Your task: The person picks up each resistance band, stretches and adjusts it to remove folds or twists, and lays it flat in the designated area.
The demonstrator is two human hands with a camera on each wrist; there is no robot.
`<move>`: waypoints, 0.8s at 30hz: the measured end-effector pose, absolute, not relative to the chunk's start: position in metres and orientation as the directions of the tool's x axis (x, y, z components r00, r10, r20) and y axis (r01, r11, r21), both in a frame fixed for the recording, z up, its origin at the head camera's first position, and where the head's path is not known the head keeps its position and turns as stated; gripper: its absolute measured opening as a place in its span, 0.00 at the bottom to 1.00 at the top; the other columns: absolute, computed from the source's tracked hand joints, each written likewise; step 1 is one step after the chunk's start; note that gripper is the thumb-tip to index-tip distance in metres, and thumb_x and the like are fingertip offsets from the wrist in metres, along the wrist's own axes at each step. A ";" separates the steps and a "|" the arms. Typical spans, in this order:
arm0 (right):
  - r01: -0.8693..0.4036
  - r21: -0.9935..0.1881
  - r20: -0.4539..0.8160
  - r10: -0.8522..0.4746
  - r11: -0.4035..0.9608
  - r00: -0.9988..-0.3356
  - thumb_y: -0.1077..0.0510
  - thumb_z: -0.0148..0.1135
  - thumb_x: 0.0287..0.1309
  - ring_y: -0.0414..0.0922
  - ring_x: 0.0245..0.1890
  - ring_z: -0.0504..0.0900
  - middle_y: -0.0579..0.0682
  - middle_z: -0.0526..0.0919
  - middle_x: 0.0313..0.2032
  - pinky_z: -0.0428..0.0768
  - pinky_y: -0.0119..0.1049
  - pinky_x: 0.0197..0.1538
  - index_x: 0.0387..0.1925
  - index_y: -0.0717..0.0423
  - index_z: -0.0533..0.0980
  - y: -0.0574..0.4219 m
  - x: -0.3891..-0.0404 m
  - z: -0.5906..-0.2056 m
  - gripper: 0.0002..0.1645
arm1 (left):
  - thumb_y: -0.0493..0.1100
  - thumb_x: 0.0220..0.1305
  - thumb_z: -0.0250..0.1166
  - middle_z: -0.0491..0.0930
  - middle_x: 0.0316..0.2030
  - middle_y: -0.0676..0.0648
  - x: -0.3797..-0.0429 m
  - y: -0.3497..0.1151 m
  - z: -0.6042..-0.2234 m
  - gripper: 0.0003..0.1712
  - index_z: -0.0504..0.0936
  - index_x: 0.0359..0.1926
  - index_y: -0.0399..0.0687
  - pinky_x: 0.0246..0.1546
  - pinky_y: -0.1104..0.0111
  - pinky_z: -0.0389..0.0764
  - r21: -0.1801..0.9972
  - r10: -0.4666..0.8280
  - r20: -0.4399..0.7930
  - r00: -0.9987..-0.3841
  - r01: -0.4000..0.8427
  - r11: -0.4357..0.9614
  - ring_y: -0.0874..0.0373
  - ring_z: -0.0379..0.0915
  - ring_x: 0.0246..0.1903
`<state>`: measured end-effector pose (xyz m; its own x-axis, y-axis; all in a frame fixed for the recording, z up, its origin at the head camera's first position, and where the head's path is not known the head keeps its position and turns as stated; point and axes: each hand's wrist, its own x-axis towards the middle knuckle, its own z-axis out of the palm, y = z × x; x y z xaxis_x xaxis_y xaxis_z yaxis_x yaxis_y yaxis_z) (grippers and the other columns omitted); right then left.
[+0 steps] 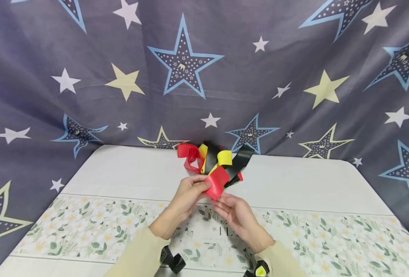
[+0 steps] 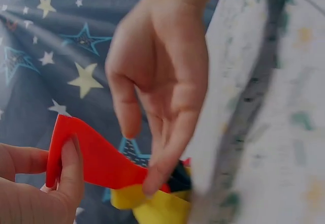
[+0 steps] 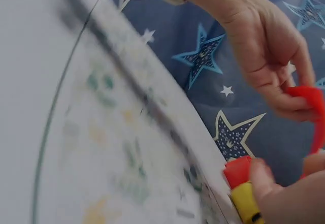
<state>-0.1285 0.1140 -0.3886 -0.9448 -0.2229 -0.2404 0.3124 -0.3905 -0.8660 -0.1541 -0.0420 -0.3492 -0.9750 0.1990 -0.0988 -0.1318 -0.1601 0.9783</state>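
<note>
- Backdrop: dark blue-grey fabric printed with white, yellow and blue-edged stars (image 1: 97,46); hangs behind the desk, visible in all three views.
- Desk: white-topped, broad (image 1: 131,169); blurred in both wrist views.
- Floral band: pale, with white blossoms and green leaves (image 1: 104,223), crossing the desk on the near side; dark lettering, partly covered by the right hand, legible only in part in the head view.
- Ribbon bundle: loose pile of flat, smooth red, yellow and black strips (image 1: 211,157), at the far edge of the desk. Head view alone shows its full spread: a coiled red ribbon (image 1: 190,150) at left, a yellow loop (image 1: 225,157) near the middle, a black strip (image 1: 240,159) pointing up and to the right.
- Left hand (image 1: 187,196): fingers and thumb pinching the red ribbon strip; grasp clear in both wrist views.
- Right hand (image 1: 237,215): fingers loosely extended, tips at the strip; left wrist view shows its thumb standing apart, a detail unclear from the head view.
- Red ribbon strip, flat and smooth (image 1: 218,181): located between the hands, in front of the bundle. Long axis slanting; far end up and slightly right, at the bundle, near end down toward the person. Left wrist view adds its length stretching from the left fingers toward the right fingertips.
- Wrist devices: black, one below each hand (image 1: 172,261) (image 1: 260,268); the right one bears a yellow patch.
</note>
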 end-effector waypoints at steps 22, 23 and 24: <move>0.216 -0.703 -0.150 -0.156 -0.677 -0.976 0.68 0.31 0.66 0.51 0.72 0.56 0.61 0.54 0.71 0.57 0.38 0.72 0.71 0.67 0.48 0.123 -0.163 -0.353 0.32 | 0.32 0.65 0.59 0.79 0.51 0.35 -0.187 -0.010 -0.231 0.18 0.77 0.55 0.33 0.49 0.64 0.80 0.982 0.244 0.071 -0.967 0.026 -0.186 0.54 0.82 0.39; 0.217 -0.709 -0.156 -0.151 -0.671 -0.976 0.68 0.32 0.66 0.51 0.72 0.57 0.61 0.55 0.71 0.57 0.38 0.72 0.71 0.67 0.49 0.125 -0.163 -0.353 0.31 | 0.33 0.65 0.59 0.79 0.51 0.35 -0.186 -0.008 -0.227 0.18 0.77 0.55 0.33 0.49 0.64 0.80 0.980 0.252 0.086 -0.964 0.037 -0.194 0.52 0.82 0.40; 0.217 -0.718 -0.160 -0.147 -0.662 -0.976 0.68 0.32 0.67 0.52 0.71 0.57 0.62 0.55 0.71 0.58 0.39 0.71 0.71 0.68 0.49 0.126 -0.162 -0.353 0.31 | 0.33 0.65 0.59 0.80 0.51 0.35 -0.185 -0.007 -0.224 0.18 0.77 0.55 0.33 0.49 0.64 0.80 0.979 0.255 0.097 -0.962 0.047 -0.197 0.51 0.82 0.41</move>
<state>-0.1621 0.1259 -0.3534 -0.9761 -0.1469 -0.1601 0.2173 -0.6616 -0.7177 -0.1848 -0.0074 -0.2236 -0.9621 0.2549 0.0970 0.0466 -0.1969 0.9793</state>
